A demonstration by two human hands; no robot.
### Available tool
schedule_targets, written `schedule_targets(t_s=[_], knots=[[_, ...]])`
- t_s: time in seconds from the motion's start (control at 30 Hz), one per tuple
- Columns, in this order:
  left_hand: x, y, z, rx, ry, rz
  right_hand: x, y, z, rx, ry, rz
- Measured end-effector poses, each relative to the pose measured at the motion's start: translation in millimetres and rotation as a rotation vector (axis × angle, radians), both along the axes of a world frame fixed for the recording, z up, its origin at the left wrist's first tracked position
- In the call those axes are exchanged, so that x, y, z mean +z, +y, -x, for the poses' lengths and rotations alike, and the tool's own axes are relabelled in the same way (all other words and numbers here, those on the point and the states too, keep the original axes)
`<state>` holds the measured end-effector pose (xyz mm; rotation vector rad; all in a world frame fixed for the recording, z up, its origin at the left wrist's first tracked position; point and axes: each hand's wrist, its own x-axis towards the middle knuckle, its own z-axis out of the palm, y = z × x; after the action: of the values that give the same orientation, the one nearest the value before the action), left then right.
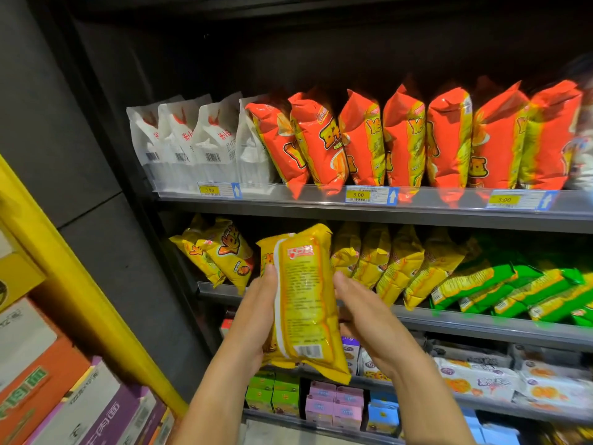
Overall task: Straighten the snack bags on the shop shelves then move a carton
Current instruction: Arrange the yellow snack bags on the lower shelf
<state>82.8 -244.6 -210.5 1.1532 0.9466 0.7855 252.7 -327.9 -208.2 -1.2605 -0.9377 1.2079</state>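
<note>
A yellow snack bag [305,293] is gripped upright, its left edge clasped by the left hand [256,319] and its right by the right hand [365,316], near the middle shelf [481,326], left of a row of yellow bags [398,264].

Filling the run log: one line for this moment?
left hand, right hand: hold yellow snack bag; bag: upright, before second shelf

Top shelf [321,205] before me: white bags [179,146] upright at left, orange bags [407,139] upright in row to right, a few corners over front lip; price tags [369,194] on edge. Middle shelf [481,321]: yellow bags [218,252] leaning at left, gap, more yellow leaning, then green bags [513,290] lying slanted. Below: white packets [481,377]. Lowest: small boxes [333,406], green, pink, blue.
</note>
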Motion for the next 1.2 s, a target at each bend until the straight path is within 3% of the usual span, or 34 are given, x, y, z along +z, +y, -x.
schedule_targets(t_s=[0.27,0.4,0.63,0.87,1.13,1.2], knots=[[-1,-10,4,-0.197,-0.007,-0.178,-6,-6,-13,-0.024,-0.08,-0.001],[-5,-5,14,-0.284,0.004,-0.254,-7,-14,-27,-0.026,-0.216,0.017],[-4,1,20,-0.372,0.022,-0.303,-7,-17,-38,-0.036,-0.262,-0.007],[0,1,12,-0.276,-0.004,-0.166,-10,-15,-36,0.021,-0.107,0.038],[4,-6,-2,-0.153,0.043,0.179,-12,-4,-22,0.03,0.162,0.216],[4,-4,0,-0.134,0.061,0.223,-11,-5,-22,0.023,0.144,0.231]])
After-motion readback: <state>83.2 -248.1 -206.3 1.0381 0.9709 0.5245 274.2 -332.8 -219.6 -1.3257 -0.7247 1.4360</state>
